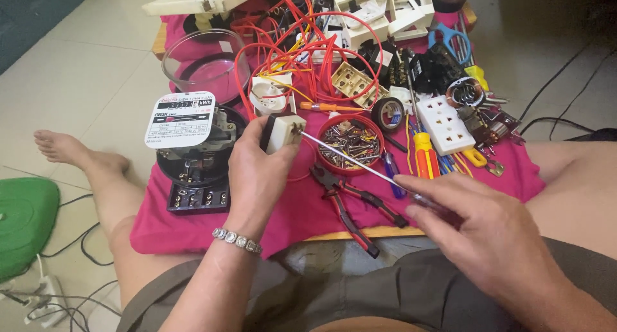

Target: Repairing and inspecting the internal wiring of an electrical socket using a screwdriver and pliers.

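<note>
My left hand (pixel 257 174) grips a small white socket block (pixel 283 131) above a pink cloth (pixel 302 206). My right hand (pixel 479 232) holds a long screwdriver (pixel 357 161) by its handle; the thin metal shaft runs up-left and its tip touches the side of the socket block. A beaded bracelet (pixel 236 240) sits on my left wrist. Directly under the shaft stand a red round tin of screws (pixel 350 142) and red-handled pliers (pixel 350 206).
A black electricity meter with a white face (pixel 189 145) stands left of my hand, a clear bowl (pixel 202 65) behind it. Tangled red and yellow wires (pixel 308 49), white sockets (pixel 447 123), black tape (pixel 389 113), more screwdrivers (pixel 424 155) crowd the cloth. My legs flank the low table.
</note>
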